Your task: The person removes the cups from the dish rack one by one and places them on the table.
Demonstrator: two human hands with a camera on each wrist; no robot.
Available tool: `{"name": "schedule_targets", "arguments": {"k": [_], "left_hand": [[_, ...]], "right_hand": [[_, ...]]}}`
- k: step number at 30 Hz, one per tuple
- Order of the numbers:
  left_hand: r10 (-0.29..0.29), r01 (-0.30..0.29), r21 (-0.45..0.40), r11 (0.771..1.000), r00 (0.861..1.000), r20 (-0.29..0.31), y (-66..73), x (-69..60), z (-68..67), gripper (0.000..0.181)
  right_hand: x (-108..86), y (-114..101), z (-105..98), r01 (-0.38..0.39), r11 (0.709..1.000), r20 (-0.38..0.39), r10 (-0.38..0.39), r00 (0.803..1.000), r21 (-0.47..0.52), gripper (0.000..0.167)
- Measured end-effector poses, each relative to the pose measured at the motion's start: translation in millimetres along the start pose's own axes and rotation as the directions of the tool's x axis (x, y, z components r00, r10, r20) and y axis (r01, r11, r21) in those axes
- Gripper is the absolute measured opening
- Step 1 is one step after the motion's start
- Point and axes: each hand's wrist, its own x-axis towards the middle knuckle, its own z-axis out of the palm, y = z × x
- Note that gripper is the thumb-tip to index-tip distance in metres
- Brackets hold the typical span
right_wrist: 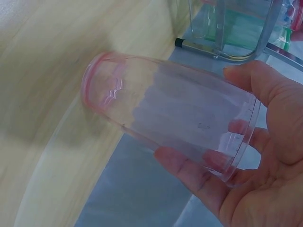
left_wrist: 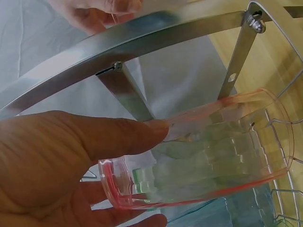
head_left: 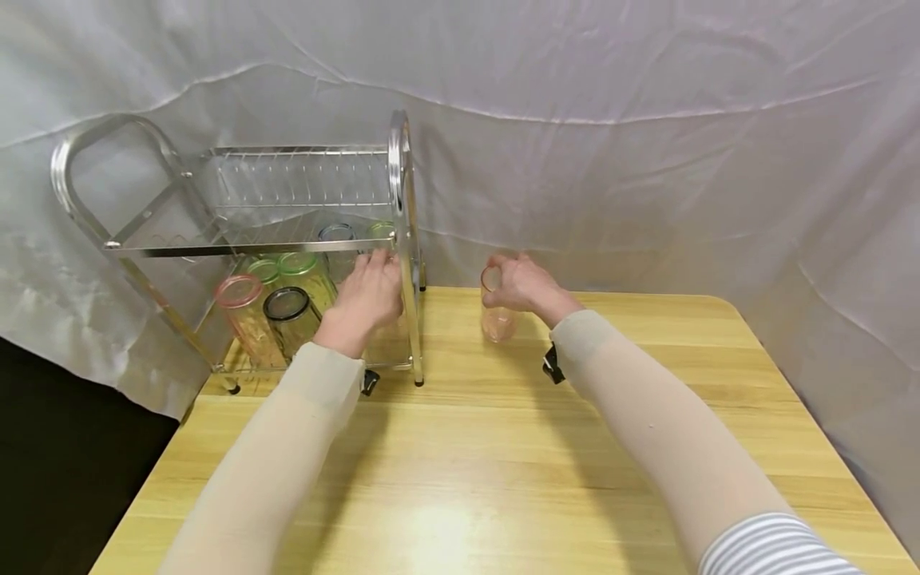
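- Left hand [head_left: 372, 291]: inside the lower level of the metal rack [head_left: 259, 249], thumb against one side of a pink-edged glass [left_wrist: 213, 142], fingers round the other; clamped on it.
- That glass sits upside down, thick base toward the palm, mouth end by the wires beyond the fingertips.
- Right hand [head_left: 528, 283]: well apart from the left, outside the rack, gripping a pink tumbler [head_left: 497, 323] near its mouth, thumb and fingers on opposite sides.
- Tumbler hangs below the fingers, thick pink base down; cannot tell whether it touches the worktop [head_left: 460, 447].
- Left of the left hand, on the rack's lower level: black-rimmed glass [head_left: 295, 319], red-rimmed glass [head_left: 247, 307] farther out, two green glasses [head_left: 311, 275] behind these.
- Just beyond the left fingers: blue-rimmed glass [head_left: 339, 254], and a green-rimmed one [head_left: 383, 229] partly hidden by the rack's edge.
- Beyond both hands: wrinkled pale fabric [head_left: 611, 176].
- Below the right hand, along that arm: beige sleeve [head_left: 647, 415], striped cloth [head_left: 776, 547] nearer the body.
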Motion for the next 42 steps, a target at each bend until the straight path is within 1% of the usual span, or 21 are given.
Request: {"name": "schedule_targets", "arguments": {"k": [3, 6, 9, 10, 11, 14, 15, 16, 18, 22, 25, 29, 35, 38, 42], "left_hand": [[-0.013, 0.013, 0.002, 1.000, 1.000, 0.008, -1.0, -0.6, 0.0, 0.060], [-0.007, 0.007, 0.020, 1.000, 1.000, 0.011, -3.2, -2.2, -0.1, 0.064], [-0.011, 0.010, 0.035, 0.999, 0.999, 0.032, -5.4, -4.3, -1.4, 0.068], [-0.022, 0.020, 0.034, 0.999, 0.999, 0.041, -6.2, -5.3, -2.0, 0.069], [-0.035, 0.034, 0.025, 0.999, 0.998, 0.047, -6.8, -6.4, -2.5, 0.069], [-0.089, 0.091, -0.043, 0.995, 0.994, 0.055, -8.4, -11.4, -4.0, 0.069], [-0.105, 0.108, -0.068, 0.992, 0.993, 0.055, -8.9, -13.6, -4.7, 0.067], [-0.116, 0.120, -0.087, 0.989, 0.992, 0.053, -9.4, -16.4, -5.5, 0.067], [-0.120, 0.124, -0.100, 0.987, 0.992, 0.044, -10.4, -21.9, -7.4, 0.066], [-0.113, 0.113, -0.067, 0.991, 0.994, 0.006, -12.9, -33.9, -12.1, 0.058], [-0.127, 0.125, -0.074, 0.989, 0.992, -0.025, -13.0, -44.3, -16.6, 0.053], [-0.146, 0.140, -0.105, 0.985, 0.988, -0.054, -10.8, -61.4, -24.8, 0.056], [-0.141, 0.130, -0.111, 0.985, 0.986, -0.093, -5.2, -86.9, -39.3, 0.058], [-0.138, 0.129, -0.098, 0.987, 0.987, -0.087, -1.9, -96.1, -45.4, 0.062], [-0.131, 0.126, -0.070, 0.990, 0.989, -0.066, 1.9, -105.1, -51.1, 0.064]], "right_hand": [[0.3, 0.2, 0.5, 0.005, 1.000, -0.006, -0.005, 1.000, 0.005, 0.080], [0.4, 0.7, 0.6, 0.004, 1.000, -0.007, -0.004, 1.000, 0.010, 0.079], [0.1, 0.8, 0.6, 0.005, 1.000, -0.006, -0.005, 1.000, 0.015, 0.078], [-0.2, 0.7, 0.6, 0.006, 1.000, -0.005, -0.006, 1.000, 0.015, 0.078], [-0.4, 0.5, 0.6, 0.006, 1.000, -0.004, -0.006, 1.000, 0.015, 0.078], [-0.7, 0.2, 0.8, 0.008, 1.000, -0.001, -0.008, 1.000, 0.015, 0.079], [-0.7, 0.1, 0.9, 0.008, 1.000, 0.000, -0.008, 1.000, 0.015, 0.079], [-0.6, 0.2, 1.0, 0.007, 1.000, 0.001, -0.007, 1.000, 0.015, 0.079], [-0.6, 0.5, 1.4, 0.007, 1.000, 0.003, -0.007, 1.000, 0.016, 0.079], [0.0, 1.7, 1.5, 0.008, 1.000, 0.004, -0.008, 1.000, 0.016, 0.079], [0.3, 1.9, 0.9, 0.016, 1.000, -0.001, -0.016, 1.000, 0.015, 0.078], [-0.5, 0.9, -0.7, 0.030, 0.999, -0.008, -0.030, 1.000, 0.014, 0.078], [-2.3, 0.9, -1.9, 0.048, 0.999, -0.022, -0.048, 0.999, 0.015, 0.079], [-2.7, 2.4, -1.7, 0.044, 0.998, -0.012, -0.044, 0.999, 0.039, 0.084], [-3.0, 4.5, -0.4, 0.031, 0.997, 0.000, -0.031, 1.000, 0.075, 0.092]]}}
